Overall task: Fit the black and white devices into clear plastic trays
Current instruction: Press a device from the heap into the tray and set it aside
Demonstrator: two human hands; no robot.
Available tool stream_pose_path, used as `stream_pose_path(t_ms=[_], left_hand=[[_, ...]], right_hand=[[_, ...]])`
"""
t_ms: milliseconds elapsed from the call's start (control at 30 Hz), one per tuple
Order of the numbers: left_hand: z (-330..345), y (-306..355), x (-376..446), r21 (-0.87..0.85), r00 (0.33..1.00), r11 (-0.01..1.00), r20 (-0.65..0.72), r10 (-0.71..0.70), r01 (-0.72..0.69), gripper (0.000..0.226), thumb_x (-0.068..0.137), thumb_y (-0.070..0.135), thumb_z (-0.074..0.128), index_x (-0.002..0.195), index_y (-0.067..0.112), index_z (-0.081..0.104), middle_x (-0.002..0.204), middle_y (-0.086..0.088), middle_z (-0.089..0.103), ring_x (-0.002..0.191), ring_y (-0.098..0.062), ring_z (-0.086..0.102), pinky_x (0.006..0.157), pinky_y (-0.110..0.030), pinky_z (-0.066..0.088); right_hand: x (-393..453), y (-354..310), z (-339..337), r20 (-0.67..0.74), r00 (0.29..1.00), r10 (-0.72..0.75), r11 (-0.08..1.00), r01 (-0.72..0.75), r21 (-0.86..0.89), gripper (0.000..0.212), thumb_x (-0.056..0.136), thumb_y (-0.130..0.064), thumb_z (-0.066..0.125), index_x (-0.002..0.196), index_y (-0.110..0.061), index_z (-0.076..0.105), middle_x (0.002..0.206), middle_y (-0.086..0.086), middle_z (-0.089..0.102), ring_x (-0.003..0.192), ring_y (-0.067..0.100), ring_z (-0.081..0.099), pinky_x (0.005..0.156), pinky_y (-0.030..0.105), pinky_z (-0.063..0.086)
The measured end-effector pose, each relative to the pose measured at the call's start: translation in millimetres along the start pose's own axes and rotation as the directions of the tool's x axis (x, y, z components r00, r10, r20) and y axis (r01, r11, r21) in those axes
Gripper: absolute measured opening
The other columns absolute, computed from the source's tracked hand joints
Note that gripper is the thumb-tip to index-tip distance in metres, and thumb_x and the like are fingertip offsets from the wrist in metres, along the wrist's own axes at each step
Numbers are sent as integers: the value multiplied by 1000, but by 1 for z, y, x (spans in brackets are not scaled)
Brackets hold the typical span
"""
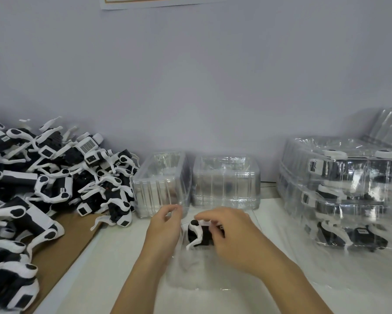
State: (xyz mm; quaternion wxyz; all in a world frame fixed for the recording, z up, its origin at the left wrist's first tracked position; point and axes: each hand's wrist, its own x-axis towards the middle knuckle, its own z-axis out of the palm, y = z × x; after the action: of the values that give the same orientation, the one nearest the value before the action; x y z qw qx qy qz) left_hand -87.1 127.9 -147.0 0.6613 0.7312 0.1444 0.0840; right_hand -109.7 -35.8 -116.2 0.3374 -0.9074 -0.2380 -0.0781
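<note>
1. Device (pixel 200 233): black body with white limbs, seated in the far end of a clear tray (pixel 190 266) on the desk (pixel 113 257), at the centre of view.
2. Right hand (pixel 231 241): fingers curled over the device's top, apparently pinching a white part; exact contact was hidden.
3. Left hand (pixel 165 230): at 9 o'clock of the device, fingers (pixel 175 209) bent on the tray's far-left edge.
4. Risk, judged: a white limb caught on the thin tray wall might have buckled it or left the device tilted.
5. Loose pile (pixel 43 182) at 10 o'clock; empty tray stacks (pixel 163 184) at 12; packed trays (pixel 349 196) at 3.
</note>
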Motion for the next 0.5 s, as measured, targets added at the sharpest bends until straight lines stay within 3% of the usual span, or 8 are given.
stream_pose_path(t_ms=[100,267,433,500], left_hand=[[0,0,0,30,1000,1000,-2,-4,4,16,100,36,53,111,34,65,106,8,64,91,-10,61,68,-28,43],[0,1,1,50,1000,999,-8,-15,15,14,99,38,54,109,37,64,111,10,59,91,-5,58,67,-28,44],[1,0,1,62,1000,998,-13,-6,7,10,98,36,55,103,40,63,103,14,58,86,-2,56,65,-26,42],[1,1,1,59,1000,998,-10,-8,9,10,98,36,55,102,40,63,103,14,59,85,-3,57,64,-27,43]], right_hand=[[-2,4,-15,-78,993,91,996,-91,3,48,85,0,42,100,-31,76,86,-12,68,89,6,60,85,23,48],[-4,7,-23,12,994,112,980,-108,-164,55,74,3,38,96,-27,78,75,-11,65,93,12,64,97,29,46],[-4,2,-18,65,994,88,990,-80,-118,61,76,3,35,104,-31,77,79,-16,64,98,8,52,98,26,38],[-5,-1,-18,103,992,74,991,-62,-117,74,66,1,25,103,-34,77,79,-19,62,96,7,44,99,28,34]])
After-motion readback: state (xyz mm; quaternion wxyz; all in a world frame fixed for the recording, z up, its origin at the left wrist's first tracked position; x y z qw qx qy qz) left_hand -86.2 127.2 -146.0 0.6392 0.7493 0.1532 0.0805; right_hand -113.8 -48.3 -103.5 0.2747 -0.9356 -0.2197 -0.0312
